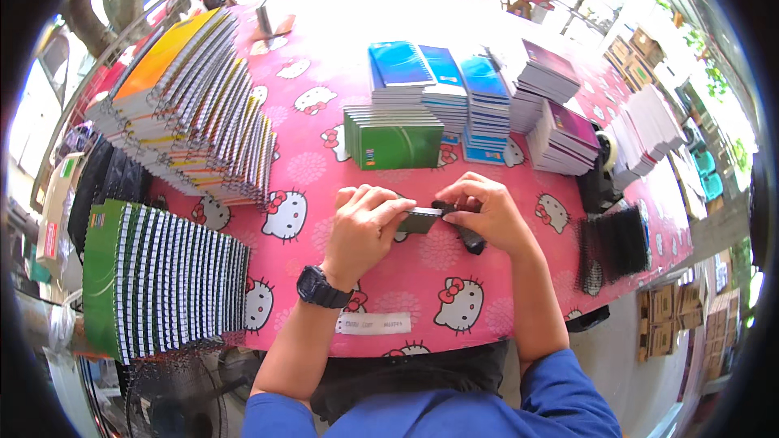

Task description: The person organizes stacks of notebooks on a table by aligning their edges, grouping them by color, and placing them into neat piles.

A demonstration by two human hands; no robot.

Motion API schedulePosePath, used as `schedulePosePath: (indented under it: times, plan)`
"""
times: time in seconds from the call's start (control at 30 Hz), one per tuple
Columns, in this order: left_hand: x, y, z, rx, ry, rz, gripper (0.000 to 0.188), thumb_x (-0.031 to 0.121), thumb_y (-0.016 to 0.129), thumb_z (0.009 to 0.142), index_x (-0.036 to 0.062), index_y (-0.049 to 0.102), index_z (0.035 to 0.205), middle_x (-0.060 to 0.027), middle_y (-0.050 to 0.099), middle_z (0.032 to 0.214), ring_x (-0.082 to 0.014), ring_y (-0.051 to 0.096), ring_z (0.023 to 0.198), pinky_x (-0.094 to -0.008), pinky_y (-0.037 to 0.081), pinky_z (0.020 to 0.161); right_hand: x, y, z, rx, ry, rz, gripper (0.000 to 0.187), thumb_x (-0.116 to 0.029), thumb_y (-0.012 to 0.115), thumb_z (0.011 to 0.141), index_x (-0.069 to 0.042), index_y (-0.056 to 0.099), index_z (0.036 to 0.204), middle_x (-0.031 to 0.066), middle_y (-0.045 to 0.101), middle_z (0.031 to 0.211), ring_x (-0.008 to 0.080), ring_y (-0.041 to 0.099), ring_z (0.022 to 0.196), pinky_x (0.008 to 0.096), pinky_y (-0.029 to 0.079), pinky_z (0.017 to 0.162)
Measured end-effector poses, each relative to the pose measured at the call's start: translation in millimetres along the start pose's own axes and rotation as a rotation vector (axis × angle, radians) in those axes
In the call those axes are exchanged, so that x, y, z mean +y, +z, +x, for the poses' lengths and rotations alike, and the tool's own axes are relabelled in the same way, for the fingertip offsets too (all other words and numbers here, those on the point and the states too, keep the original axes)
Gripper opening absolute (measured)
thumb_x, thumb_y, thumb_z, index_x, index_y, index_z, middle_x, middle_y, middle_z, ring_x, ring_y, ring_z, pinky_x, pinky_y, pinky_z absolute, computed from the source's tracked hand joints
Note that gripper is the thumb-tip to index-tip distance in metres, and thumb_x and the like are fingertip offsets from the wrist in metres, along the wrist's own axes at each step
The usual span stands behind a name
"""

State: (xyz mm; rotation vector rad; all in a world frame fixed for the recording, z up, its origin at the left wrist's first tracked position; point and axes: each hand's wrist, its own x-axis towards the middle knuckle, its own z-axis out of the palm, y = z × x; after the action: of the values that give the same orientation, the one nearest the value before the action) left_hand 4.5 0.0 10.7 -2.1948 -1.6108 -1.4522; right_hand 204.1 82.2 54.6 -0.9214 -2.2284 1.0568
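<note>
My left hand (361, 223), with a black watch on its wrist, grips a small dark-covered notebook (419, 221) held edge-on above the table. The notebook's spine side faces me. My right hand (489, 209) is closed at the notebook's right end, thumb and fingers pinched together. From under those fingers a black hand tool (469, 238) slants down to the right; its exact kind is hidden by the fingers. Just beyond my hands stands a stack of green notebooks (406, 144).
Tall stacks of spiral notebooks with orange (158, 61) and green covers (101, 276) line the left. Blue (402, 65) and purple notebooks (572, 126) stand at the back. Black spiral coils (613, 243) and a tape dispenser (599, 178) sit right; a paper strip (373, 323) lies near me.
</note>
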Motion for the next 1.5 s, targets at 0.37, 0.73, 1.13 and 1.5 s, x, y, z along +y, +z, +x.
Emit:
schedulePosePath:
  times: [0.37,0.73,1.13,1.5]
  plan:
    - [1.9,-2.6,-1.3,-0.024,-0.038,-0.003,0.015,0.008,0.067,0.074,0.0130,0.068,0.089,-0.0006,0.062,0.081,-0.0192,0.057,0.079,-0.0334,0.038,0.078,7.1,7.8,-5.1,-0.039,-0.145,0.022,0.025,0.004,0.070,0.070,-0.004,0.067,0.093,0.0060,0.062,0.085,0.0175,0.060,0.078,0.0278,0.048,0.068]
    - [8.9,0.3,1.6,-0.022,-0.091,0.093,0.020,0.025,0.074,0.071,0.0135,0.067,0.085,0.0002,0.061,0.081,-0.0194,0.055,0.082,-0.0347,0.034,0.080,2.5,11.9,-8.1,0.029,-0.156,-0.011,0.031,0.006,0.068,0.067,-0.005,0.067,0.095,0.0074,0.060,0.084,0.0202,0.060,0.077,0.0315,0.048,0.068]
    - [6.0,5.2,-3.3,-0.016,-0.060,0.129,0.021,0.030,0.074,0.070,0.0130,0.066,0.078,0.0006,0.059,0.078,-0.0190,0.054,0.079,-0.0365,0.032,0.078,0.7,12.8,-11.1,0.059,-0.247,-0.093,0.027,0.004,0.068,0.067,-0.006,0.066,0.093,0.0066,0.059,0.080,0.0223,0.059,0.077,0.0321,0.048,0.068]
    - [14.9,9.9,-1.2,-0.010,-0.019,0.172,0.027,0.023,0.075,0.068,0.0140,0.067,0.093,0.0004,0.062,0.087,-0.0193,0.055,0.086,-0.0388,0.033,0.087,-4.8,6.6,-14.8,0.065,-0.032,-0.009,0.026,-0.002,0.067,0.076,-0.003,0.058,0.101,0.0098,0.060,0.080,0.0241,0.060,0.074,0.0336,0.048,0.068]
